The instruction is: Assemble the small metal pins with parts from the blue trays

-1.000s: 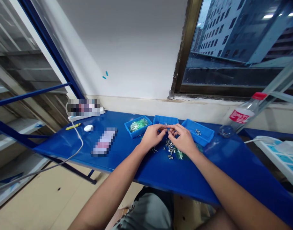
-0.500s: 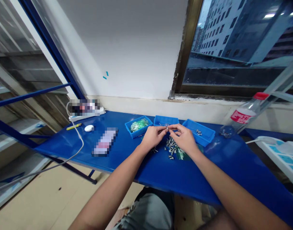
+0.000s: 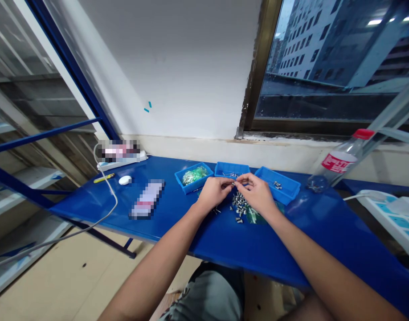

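Only the fingertips have shifted since the last frame, dipping very slightly toward the counter, while all else lies as it did; left grip and right grip meet, thumb against finger, both apparently pinched on one small metal piece, its shape mostly hidden; so small a part probably needs tips on both sides to be steadied; it is held above the counter, between the loose metal fasteners and the middle tray; the heap sits just beside the right palm, seemingly for easy reach, with green plastic partly under that wrist; beyond the hands, the left tray bears a bagged bundle, the middle one thin metal pins and the right tray a few fasteners, presumably divided so that kinds stay apart.
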A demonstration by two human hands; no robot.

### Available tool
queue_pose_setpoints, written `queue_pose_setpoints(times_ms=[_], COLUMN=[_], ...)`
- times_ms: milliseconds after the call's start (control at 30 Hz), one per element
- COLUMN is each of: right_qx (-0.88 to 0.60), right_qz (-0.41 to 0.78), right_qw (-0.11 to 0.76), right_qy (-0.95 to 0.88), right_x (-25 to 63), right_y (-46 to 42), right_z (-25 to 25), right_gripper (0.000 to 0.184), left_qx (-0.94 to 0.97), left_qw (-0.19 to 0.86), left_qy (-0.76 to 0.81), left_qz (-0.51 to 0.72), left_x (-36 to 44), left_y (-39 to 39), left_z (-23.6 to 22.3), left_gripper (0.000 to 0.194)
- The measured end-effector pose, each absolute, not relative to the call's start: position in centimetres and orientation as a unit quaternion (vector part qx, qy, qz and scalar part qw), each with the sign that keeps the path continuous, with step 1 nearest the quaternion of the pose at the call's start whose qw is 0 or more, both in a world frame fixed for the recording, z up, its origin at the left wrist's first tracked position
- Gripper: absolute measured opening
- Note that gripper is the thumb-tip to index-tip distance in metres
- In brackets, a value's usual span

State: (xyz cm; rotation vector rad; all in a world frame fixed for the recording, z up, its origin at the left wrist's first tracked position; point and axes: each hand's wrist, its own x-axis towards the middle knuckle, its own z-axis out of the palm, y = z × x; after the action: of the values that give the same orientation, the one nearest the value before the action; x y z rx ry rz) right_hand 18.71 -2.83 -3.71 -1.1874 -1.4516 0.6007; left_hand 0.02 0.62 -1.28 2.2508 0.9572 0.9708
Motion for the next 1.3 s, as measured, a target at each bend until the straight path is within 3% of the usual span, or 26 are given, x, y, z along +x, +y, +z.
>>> queue_pose_setpoints(times_ms=[267,600,967,1300], right_qx=[-0.488,-0.506,-0.488,-0.478], right_qz=[0.272,0.188,0.188,0.200], right_qw=[0.544,0.502,0.506,0.533], right_qy=[-0.626,-0.676,-0.686,-0.669], right_x=[18.6,18.6,18.5,18.5], right_y=[-2.8,-3.1,-3.0,-3.0], right_z=[-3.8,-3.3,-3.5,-3.6], right_gripper=[0.022,0.016,0.011,0.015], left_qx=[0.802,0.804,0.834,0.755], left_qw=[0.280,0.274,0.251,0.395], left_qy=[0.365,0.382,0.372,0.361], left_qz=[0.380,0.365,0.321,0.379], left_x=[0.2,0.1,-0.2,-0.1], left_y=[0.5,0.0,-0.4,1.0], left_z=[-1.4,-0.9,0.0,-1.7], left_gripper=[0.028,0.023,0.043,0.025])
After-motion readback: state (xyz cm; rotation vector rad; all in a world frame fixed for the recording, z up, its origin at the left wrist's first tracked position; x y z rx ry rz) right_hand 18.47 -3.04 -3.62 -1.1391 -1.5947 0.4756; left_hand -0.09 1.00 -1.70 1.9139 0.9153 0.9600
